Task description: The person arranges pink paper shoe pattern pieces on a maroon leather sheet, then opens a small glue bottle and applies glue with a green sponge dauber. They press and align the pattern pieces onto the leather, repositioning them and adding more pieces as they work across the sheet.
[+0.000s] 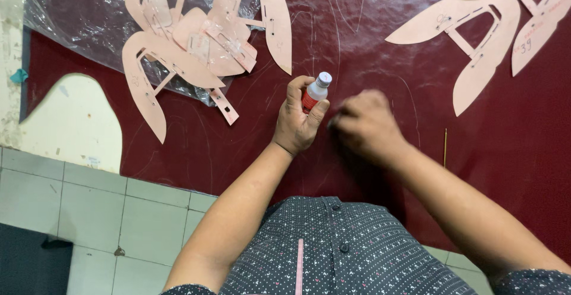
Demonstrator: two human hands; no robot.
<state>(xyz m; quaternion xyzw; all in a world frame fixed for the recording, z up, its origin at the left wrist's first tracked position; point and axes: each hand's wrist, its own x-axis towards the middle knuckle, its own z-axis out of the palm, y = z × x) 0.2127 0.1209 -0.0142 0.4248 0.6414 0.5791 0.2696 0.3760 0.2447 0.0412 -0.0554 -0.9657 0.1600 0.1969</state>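
In the head view, the left hand [295, 121] was wrapped around a small bottle [314, 91] with a white cap and red label, holding it upright over the dark red leather sheet [369, 33]. The right hand [367, 125], blurred, lay knuckles-up just beside the bottle on the sheet; whether its fingers pinched anything could not be told. Pink paper patterns [196, 45] lay heaped at upper left on clear plastic film [77, 15], more patterns [482, 39] at upper right. A thin stick [445, 147] lay further right.
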